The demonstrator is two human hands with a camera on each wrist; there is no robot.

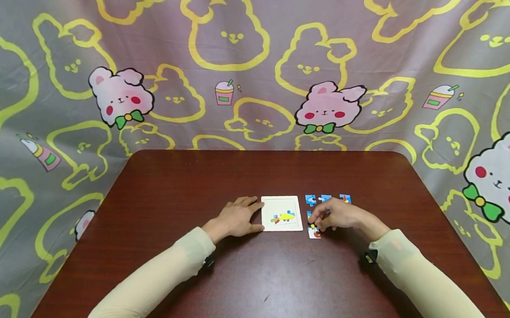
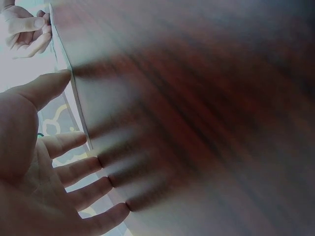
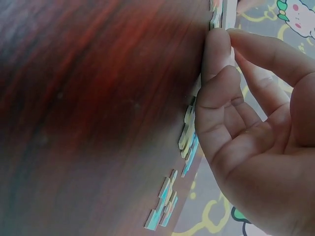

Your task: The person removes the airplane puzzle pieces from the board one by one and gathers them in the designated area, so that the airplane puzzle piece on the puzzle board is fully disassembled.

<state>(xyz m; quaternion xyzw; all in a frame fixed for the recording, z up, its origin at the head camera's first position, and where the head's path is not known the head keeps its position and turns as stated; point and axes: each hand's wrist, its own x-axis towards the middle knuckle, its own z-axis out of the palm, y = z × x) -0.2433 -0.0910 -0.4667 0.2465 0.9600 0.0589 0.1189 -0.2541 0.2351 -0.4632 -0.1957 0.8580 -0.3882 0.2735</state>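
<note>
A square white puzzle board [image 1: 282, 228] lies on the table, with a patch of yellow, blue and red picture on its lower half. My left hand [image 1: 236, 219] rests flat by its left edge, fingers spread and thumb at the lower corner; the left wrist view shows the straight fingertips [image 2: 93, 163] down on the tabletop. Right of the board are several jigsaw pieces [image 1: 310, 200]. Over their left column is my right hand [image 1: 338, 214], thumb and index fingertips together right at a white-and-red piece [image 1: 314, 233]. I cannot tell whether a piece is between them.
More jigsaw pieces [image 1: 345, 198] lie beyond and under the right hand, partly hidden; the right wrist view shows loose pieces [image 3: 162, 201] flat on the wood. The dark red-brown table [image 1: 265, 283] ends at a patterned curtain [image 1: 249, 79] at the back and sides.
</note>
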